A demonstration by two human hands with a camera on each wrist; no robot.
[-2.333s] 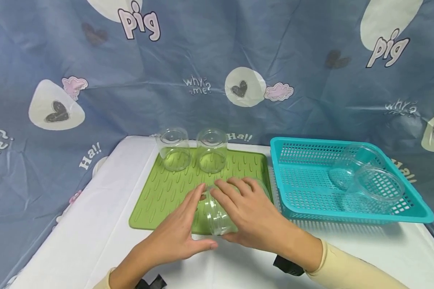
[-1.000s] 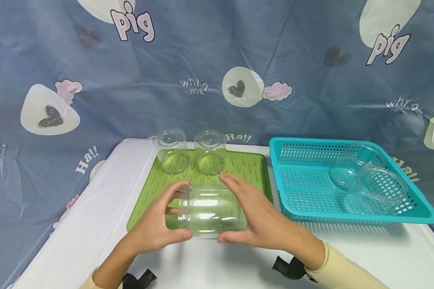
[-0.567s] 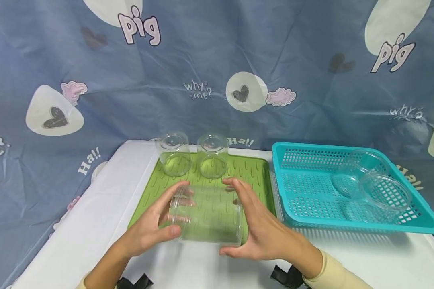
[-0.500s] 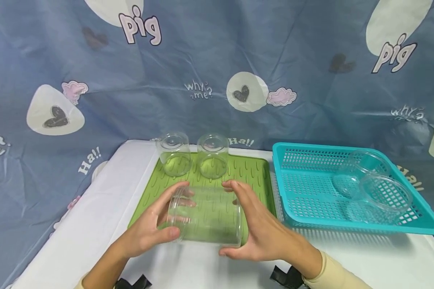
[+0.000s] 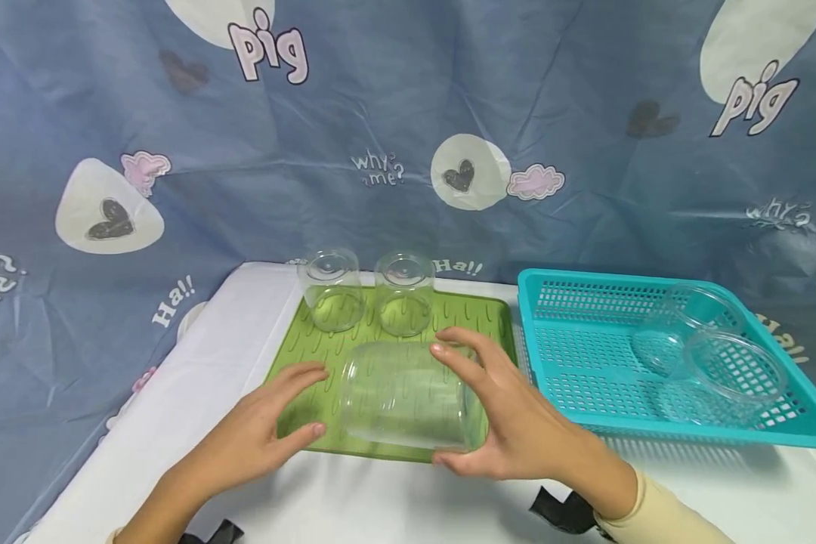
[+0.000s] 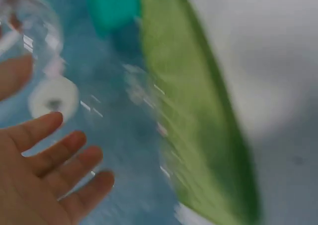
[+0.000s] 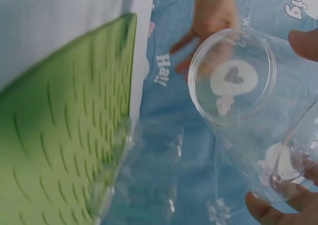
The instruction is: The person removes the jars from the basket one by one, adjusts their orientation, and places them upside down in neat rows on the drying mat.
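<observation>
"What is the left hand doing?"

"It has let go. The fingers are a little bent and the thumb sticks out, like a big letter C. It points at the clear jar, with a gap in between."

"Where is that jar?"

"In the middle, lying on its side, seen over the front part of the green mat."

"And the right hand?"

"It grips the jar's right end, with fingers on top and thumb underneath."

"Is there room to move?"

"On the left, some mat shows between the left hand and the jar. Behind, one standing jar and another standing jar are close together near the mat's back edge. The mat's front edge is near the held jar in the head view. On the right, the blue basket sits just beside the mat. Two more jars are in its right side."
</observation>
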